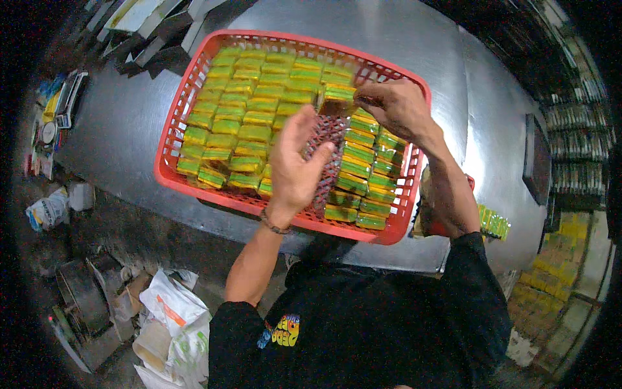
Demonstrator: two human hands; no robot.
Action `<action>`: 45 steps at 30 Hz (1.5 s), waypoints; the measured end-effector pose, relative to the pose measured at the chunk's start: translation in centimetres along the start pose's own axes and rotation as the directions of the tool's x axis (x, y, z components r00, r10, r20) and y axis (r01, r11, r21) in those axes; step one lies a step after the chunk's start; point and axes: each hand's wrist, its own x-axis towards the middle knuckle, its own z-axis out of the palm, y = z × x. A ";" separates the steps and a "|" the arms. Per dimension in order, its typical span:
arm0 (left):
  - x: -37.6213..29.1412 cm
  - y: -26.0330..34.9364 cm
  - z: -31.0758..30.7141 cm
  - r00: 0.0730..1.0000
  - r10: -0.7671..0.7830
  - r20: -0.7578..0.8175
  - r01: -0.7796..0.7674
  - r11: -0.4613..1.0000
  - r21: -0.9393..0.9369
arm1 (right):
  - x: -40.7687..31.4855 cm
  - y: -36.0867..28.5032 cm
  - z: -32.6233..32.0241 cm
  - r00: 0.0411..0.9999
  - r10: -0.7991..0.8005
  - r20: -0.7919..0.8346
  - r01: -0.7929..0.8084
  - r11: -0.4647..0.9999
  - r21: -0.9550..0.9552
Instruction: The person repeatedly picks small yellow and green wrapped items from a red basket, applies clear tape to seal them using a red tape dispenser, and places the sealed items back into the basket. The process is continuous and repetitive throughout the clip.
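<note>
A red plastic basket (286, 219) holds rows of small green-and-yellow packets (255, 104) in clear, shiny wrap. A bare strip of its latticed floor (324, 165) runs between the left rows and the right rows (358, 153). At the far end of that strip, my right hand (396, 104) pinches the right end of one packet (338, 95), whose brown side faces me. My left hand (299, 163), blurred, hovers over the left edge of the strip with fingers and thumb apart, holding nothing. A dark bracelet circles its wrist.
The basket stands on a metal table (116, 126). Several more green-and-yellow packets (494, 222) lie right of my forearm, beside a partly hidden bag (427, 209). Metal trays or channels (146, 34) are piled at the back left. White plastic bags (170, 311) sit below the table's front edge.
</note>
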 end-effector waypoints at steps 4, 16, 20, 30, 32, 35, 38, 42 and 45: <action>1.3 3.4 0.1 0.958 0.276 0.070 -0.284 0.900 0.331 | -3.6 -3.2 -7.0 0.987 -0.154 -0.037 0.158 0.979 0.127; -11.5 3.8 15.0 0.725 -0.372 0.579 0.648 0.655 -0.390 | -26.8 -4.4 -8.9 0.737 0.604 -0.304 -0.439 0.769 0.465; -15.1 4.6 18.9 0.703 -0.363 0.611 0.657 0.660 -0.365 | -33.9 -5.3 -5.1 0.694 0.694 -0.190 -0.453 0.627 0.634; -21.0 6.4 23.6 0.586 -0.274 0.763 0.722 0.604 -0.338 | -42.7 -4.8 -8.4 0.804 0.593 -0.047 -0.448 0.655 0.609; -21.7 6.5 23.9 0.627 -0.280 0.727 0.707 0.596 -0.380 | -43.3 -4.8 -8.8 0.816 0.578 -0.022 -0.439 0.643 0.628; -22.4 6.7 24.0 0.674 -0.297 0.676 0.675 0.619 -0.401 | -43.8 -4.9 -8.6 0.838 0.541 -0.074 -0.371 0.664 0.650; -22.8 6.7 23.6 0.665 -0.332 0.669 0.687 0.624 -0.372 | -44.0 -5.0 -8.6 0.895 0.408 -0.183 -0.216 0.753 0.622; -22.6 6.9 22.9 0.576 -0.417 0.704 0.756 0.599 -0.264 | -43.6 -5.4 -8.8 0.894 0.170 -0.415 0.007 0.920 0.392; -22.5 7.3 22.4 0.652 -0.367 0.663 0.630 0.749 -0.205 | -42.9 -6.2 -8.5 0.894 0.067 -0.443 0.074 0.953 0.294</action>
